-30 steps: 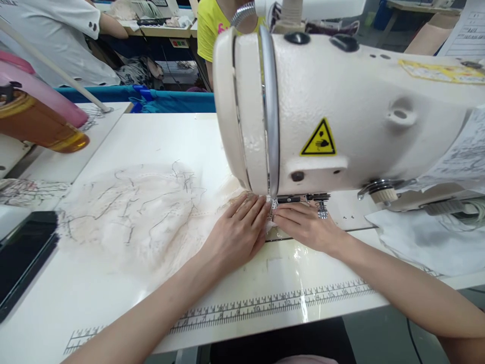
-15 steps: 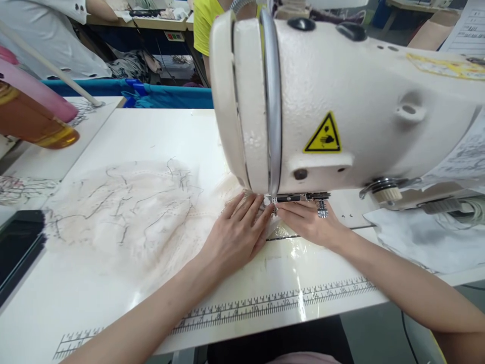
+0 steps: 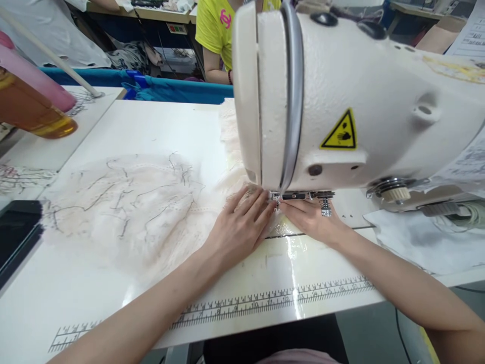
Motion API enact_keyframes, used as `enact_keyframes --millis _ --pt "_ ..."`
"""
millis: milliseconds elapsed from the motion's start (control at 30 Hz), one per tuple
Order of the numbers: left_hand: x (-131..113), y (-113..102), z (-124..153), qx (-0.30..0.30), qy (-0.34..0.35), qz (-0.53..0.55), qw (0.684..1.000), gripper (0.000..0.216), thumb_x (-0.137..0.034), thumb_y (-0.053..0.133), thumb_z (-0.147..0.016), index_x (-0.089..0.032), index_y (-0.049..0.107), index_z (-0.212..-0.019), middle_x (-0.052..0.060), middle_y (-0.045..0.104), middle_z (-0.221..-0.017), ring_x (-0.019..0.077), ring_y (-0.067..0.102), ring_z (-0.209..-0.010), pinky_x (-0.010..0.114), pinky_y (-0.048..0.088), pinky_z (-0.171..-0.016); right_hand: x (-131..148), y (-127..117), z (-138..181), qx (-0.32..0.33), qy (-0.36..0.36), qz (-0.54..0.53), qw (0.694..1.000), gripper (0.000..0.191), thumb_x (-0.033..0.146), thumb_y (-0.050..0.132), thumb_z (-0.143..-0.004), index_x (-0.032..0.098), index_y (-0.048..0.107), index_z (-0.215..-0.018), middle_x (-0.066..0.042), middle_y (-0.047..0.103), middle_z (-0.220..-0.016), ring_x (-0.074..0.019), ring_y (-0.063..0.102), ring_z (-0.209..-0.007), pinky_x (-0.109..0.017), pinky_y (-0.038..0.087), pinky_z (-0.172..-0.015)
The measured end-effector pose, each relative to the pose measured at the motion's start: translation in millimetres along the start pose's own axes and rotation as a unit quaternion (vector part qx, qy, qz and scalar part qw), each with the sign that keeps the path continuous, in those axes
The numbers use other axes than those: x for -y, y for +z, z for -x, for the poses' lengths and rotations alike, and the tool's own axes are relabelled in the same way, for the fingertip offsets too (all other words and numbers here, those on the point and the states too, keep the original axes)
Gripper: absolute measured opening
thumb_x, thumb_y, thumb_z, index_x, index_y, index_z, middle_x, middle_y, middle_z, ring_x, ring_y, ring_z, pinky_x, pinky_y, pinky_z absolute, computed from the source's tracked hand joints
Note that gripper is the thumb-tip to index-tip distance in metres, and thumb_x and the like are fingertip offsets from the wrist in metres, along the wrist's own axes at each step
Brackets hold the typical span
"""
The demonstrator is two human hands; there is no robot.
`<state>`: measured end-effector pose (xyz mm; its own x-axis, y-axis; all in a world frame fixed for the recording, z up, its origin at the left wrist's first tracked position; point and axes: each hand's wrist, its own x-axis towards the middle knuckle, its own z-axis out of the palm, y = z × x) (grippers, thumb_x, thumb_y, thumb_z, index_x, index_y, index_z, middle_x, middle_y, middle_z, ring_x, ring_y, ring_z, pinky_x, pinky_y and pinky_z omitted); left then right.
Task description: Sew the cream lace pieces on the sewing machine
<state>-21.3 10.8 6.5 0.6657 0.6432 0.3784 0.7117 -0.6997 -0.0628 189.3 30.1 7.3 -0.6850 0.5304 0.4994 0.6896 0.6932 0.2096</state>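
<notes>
My left hand (image 3: 242,220) lies palm down on pale, sheer fabric (image 3: 231,136), its fingers stretched toward the needle area of a white sewing machine (image 3: 341,86). Close by on the right, my right hand (image 3: 312,217) has its fingers drawn together at the fabric's edge, beside the metal presser foot (image 3: 278,197). The machine's small attachment partly covers those fingers. Some of the fabric shows behind the machine head. Left of my left hand spreads a sheer pale piece (image 3: 125,202) with dark loose threads on it.
A printed ruler (image 3: 253,306) runs along the table's front edge. A phone (image 3: 18,235) and a bottle of amber liquid (image 3: 34,103) are at the left. White cloth (image 3: 424,242) lies at the right. Across the table is a person in a yellow shirt (image 3: 212,30).
The view has shifted slightly, so the machine sits farther right. More pale fabric shows behind the machine head. Both hands stay beside the presser foot.
</notes>
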Motion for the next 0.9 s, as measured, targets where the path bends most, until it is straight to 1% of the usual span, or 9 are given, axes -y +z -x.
enact_keyframes --millis 133,200,333,467,600,667,733,800,900 --pt "1 -2 1 0.008 0.064 0.015 0.998 0.03 -0.008 0.04 -0.092 -0.011 0.061 -0.113 0.011 0.06 -0.127 0.0217 0.056 -0.12 0.044 0.04 -0.108 -1 3 2 -0.008 -0.033 -0.016 0.999 0.023 0.005 0.051 -0.085 0.019 0.066 -0.097 -0.001 0.071 -0.101 -0.0137 0.062 -0.082 -0.03 0.045 -0.068" --pt "2 -4 1 0.016 0.061 0.026 0.998 0.029 -0.006 0.038 -0.091 -0.011 0.063 -0.106 0.012 0.062 -0.123 0.0215 0.058 -0.118 0.044 0.041 -0.108 0 5 3 0.01 -0.045 -0.04 0.998 0.027 0.002 0.049 -0.085 0.019 0.065 -0.099 -0.002 0.071 -0.104 -0.0138 0.062 -0.087 -0.029 0.047 -0.07" --pt "4 -5 1 0.017 0.048 0.022 0.998 0.031 -0.004 0.036 -0.087 -0.011 0.064 -0.099 0.012 0.065 -0.12 0.0224 0.059 -0.115 0.045 0.042 -0.107 4 7 5 0.046 -0.036 -0.081 0.995 0.034 -0.001 0.05 -0.084 0.022 0.063 -0.105 -0.002 0.069 -0.11 -0.0147 0.06 -0.099 -0.029 0.047 -0.079" --pt "8 -5 -1 0.017 0.04 0.017 0.999 0.03 -0.006 0.039 -0.084 -0.012 0.064 -0.099 0.011 0.065 -0.119 0.0245 0.059 -0.115 0.044 0.045 -0.104 11 9 3 0.015 -0.048 -0.076 0.996 0.026 0.001 0.05 -0.086 0.02 0.062 -0.099 0.0 0.07 -0.107 -0.0133 0.058 -0.107 -0.028 0.045 -0.084" --pt "9 -7 -1 0.014 0.029 0.025 0.999 0.029 -0.01 0.041 -0.084 -0.012 0.064 -0.102 0.013 0.065 -0.119 0.026 0.059 -0.115 0.046 0.044 -0.104 14 11 1 -0.011 -0.067 -0.056 0.996 0.021 0.005 0.048 -0.088 0.02 0.062 -0.093 0.002 0.07 -0.099 -0.0111 0.059 -0.102 -0.027 0.045 -0.08" --pt "9 -10 0 0.007 0.028 0.03 0.999 0.028 -0.011 0.042 -0.084 -0.012 0.063 -0.102 0.012 0.065 -0.12 0.0255 0.059 -0.115 0.046 0.042 -0.105 15 11 0 -0.015 -0.08 -0.063 0.995 0.021 0.004 0.049 -0.087 0.021 0.061 -0.088 0.004 0.07 -0.09 -0.0105 0.06 -0.096 -0.027 0.046 -0.084" --pt "9 -13 2 -0.005 0.033 0.029 0.999 0.027 -0.011 0.043 -0.083 -0.014 0.063 -0.101 0.01 0.065 -0.119 0.0246 0.06 -0.114 0.046 0.041 -0.106 15 9 -1 -0.028 -0.089 -0.078 0.993 0.022 0.004 0.049 -0.086 0.022 0.061 -0.083 0.006 0.069 -0.082 -0.0099 0.06 -0.09 -0.028 0.045 -0.092" --pt "9 -15 4 -0.018 0.039 0.022 0.999 0.024 -0.011 0.044 -0.083 -0.015 0.063 -0.097 0.009 0.067 -0.117 0.0238 0.061 -0.112 0.045 0.042 -0.105 17 8 -2 -0.044 -0.097 -0.094 0.99 0.019 0.007 0.051 -0.086 0.022 0.062 -0.085 0.006 0.068 -0.082 -0.0097 0.06 -0.088 -0.03 0.043 -0.099" --pt "9 -15 5 -0.026 0.042 0.022 0.999 0.018 -0.013 0.046 -0.084 -0.017 0.062 -0.09 0.008 0.069 -0.112 0.0226 0.063 -0.108 0.044 0.044 -0.102 19 6 -4 -0.066 -0.105 -0.107 0.986 0.013 0.01 0.055 -0.086 0.021 0.062 -0.088 0.005 0.069 -0.086 -0.0102 0.059 -0.089 -0.031 0.042 -0.101"
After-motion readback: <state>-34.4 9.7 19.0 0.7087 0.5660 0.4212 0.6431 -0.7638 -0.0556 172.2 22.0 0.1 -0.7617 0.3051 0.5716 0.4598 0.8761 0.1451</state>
